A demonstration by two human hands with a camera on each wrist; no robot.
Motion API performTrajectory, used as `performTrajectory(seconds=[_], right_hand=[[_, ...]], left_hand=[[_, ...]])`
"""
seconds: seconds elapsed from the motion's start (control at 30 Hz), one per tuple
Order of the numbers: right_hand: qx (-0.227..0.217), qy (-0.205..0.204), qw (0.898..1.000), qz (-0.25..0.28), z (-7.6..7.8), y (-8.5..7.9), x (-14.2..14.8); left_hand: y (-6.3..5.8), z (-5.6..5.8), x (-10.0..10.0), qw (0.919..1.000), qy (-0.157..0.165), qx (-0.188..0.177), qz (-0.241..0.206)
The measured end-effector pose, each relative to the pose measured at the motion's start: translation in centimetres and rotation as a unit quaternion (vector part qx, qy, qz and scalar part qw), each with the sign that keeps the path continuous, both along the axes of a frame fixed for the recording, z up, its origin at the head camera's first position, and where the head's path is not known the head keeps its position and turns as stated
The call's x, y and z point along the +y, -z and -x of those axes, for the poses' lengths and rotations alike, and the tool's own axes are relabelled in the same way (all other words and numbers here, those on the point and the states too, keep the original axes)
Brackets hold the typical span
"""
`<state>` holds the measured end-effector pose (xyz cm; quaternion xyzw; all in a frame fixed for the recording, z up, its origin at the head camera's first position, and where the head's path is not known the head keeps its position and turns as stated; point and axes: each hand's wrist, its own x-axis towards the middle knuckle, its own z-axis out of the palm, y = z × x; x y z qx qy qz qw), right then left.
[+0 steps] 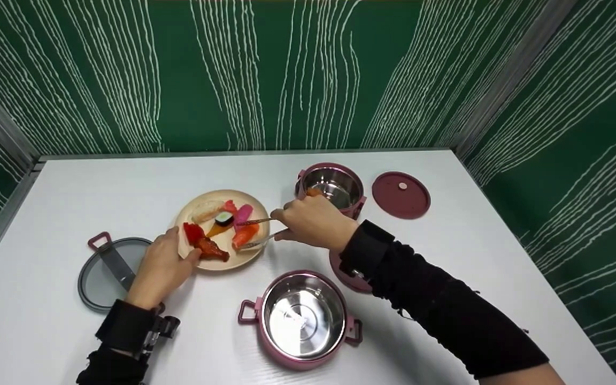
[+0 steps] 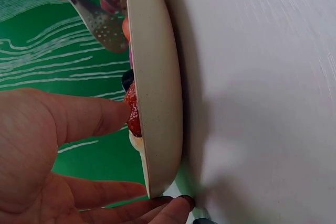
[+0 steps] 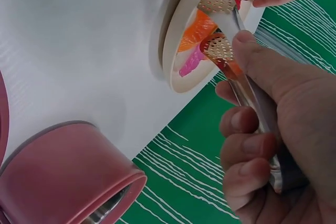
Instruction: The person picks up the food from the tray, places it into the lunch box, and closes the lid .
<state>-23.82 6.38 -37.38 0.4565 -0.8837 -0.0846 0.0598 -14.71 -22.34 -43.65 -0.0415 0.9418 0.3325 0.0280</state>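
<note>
My left hand (image 1: pixel 164 267) grips the near left rim of a cream plate (image 1: pixel 246 258), thumb on top and fingers by the underside. Various food pieces lie on the plate: a glazed brown chicken piece (image 1: pixel 213 249) beside the left thumb, a red piece (image 1: pixel 194 233), a sushi roll (image 1: pixel 224 218), a magenta piece (image 1: pixel 243 214) and an orange piece (image 1: pixel 245 235). My right hand (image 1: pixel 313 222) holds metal tongs (image 3: pixel 257 103) with perforated ends. The tong ends are spread over the plate's right side, around the orange piece in the head view.
A pink steel-lined pot (image 1: pixel 302 358) stands in front. A smaller pink pot (image 1: pixel 359 206) sits behind the right hand, an orange-brown piece (image 1: pixel 314 191) showing in it. A maroon lid (image 1: pixel 401 195) lies at right, another (image 1: pixel 359 280) under the right forearm, a grey lid (image 1: pixel 97 283) at left.
</note>
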Motion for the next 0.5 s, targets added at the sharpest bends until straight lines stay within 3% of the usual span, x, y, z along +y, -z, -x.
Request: performTrajectory(seconds=[0.23, 0.5], right_hand=[[0.021, -0.005, 0.999, 0.026, -0.34, 0.71, -0.53], [-0.013, 0.005, 0.999, 0.035, -0.17, 0.71, -0.33]], left_hand=[[0.04, 0.03, -0.05, 1.0000, -0.002, -0.009, 0.000], [-0.05, -0.02, 0.10, 0.9998, -0.004, -0.019, -0.003]])
